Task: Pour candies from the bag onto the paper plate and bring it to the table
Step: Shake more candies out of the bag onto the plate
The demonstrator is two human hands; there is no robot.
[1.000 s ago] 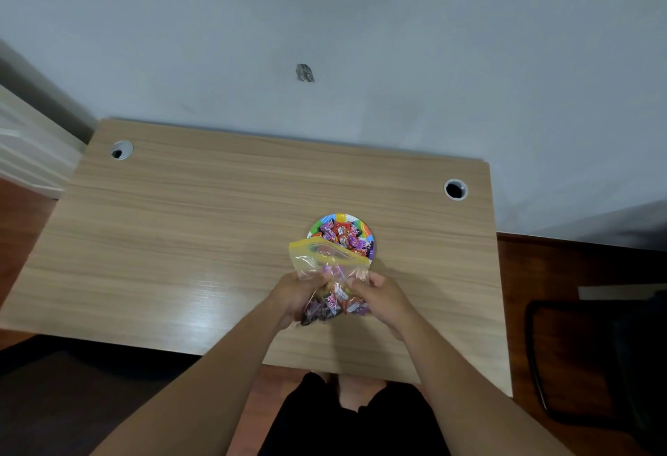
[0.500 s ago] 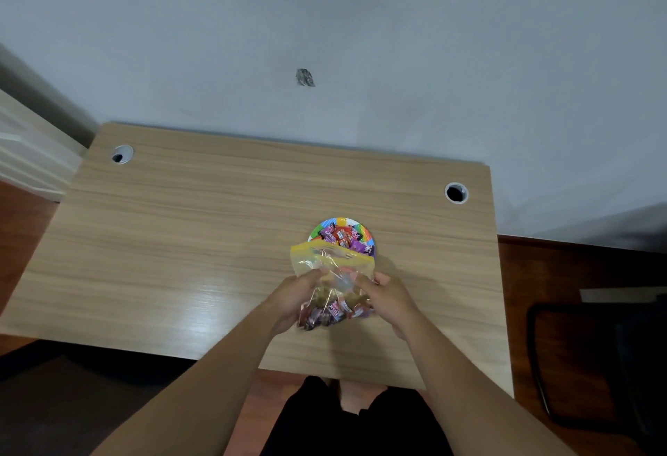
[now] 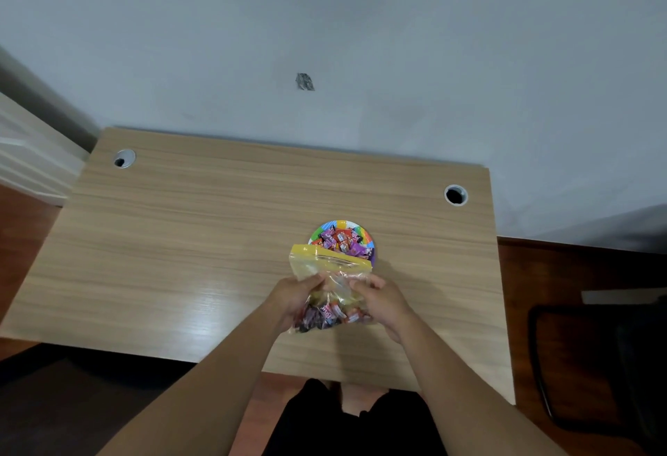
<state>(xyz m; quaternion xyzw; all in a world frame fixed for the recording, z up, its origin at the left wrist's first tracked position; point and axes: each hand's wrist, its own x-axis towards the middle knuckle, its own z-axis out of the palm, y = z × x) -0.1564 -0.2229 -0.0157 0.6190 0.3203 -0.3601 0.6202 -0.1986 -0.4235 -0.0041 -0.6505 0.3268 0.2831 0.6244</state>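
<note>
Two bare hands meet over a light wood-grain desk [image 3: 180,239], and between them we hold a clear plastic zip bag with a yellow seal strip [image 3: 330,275]. Our left hand [image 3: 294,298] grips the bag's left side, fingers curled closed around the plastic. Our right hand [image 3: 384,302] grips its right side, fingers likewise pinched shut on the film. The bag stands roughly upright, its yellow top edge on the far side, away from us, leaning toward the plate. A cluster of small wrapped candies in pink, red and purple [image 3: 330,314] sits in the bag's near, lower end, between our palms.

Just beyond the bag, on the desk, lies a round paper plate with a rainbow-coloured rim [image 3: 366,237]. It holds a heap of the same kind of wrapped sweets [image 3: 343,240]. The bag's top edge overlaps the plate's near side in our view; we cannot tell whether they touch.

The desk has two round cable holes, one at its far left corner [image 3: 123,158] and one near its far right corner [image 3: 455,195]. Behind the desk rises a pale grey wall [image 3: 433,58] with a small dark mark [image 3: 305,81]. To the right, on a reddish-brown floor [image 3: 577,275], stands a dark chair [image 3: 595,365]. Below us we see dark shorts [image 3: 343,423].
</note>
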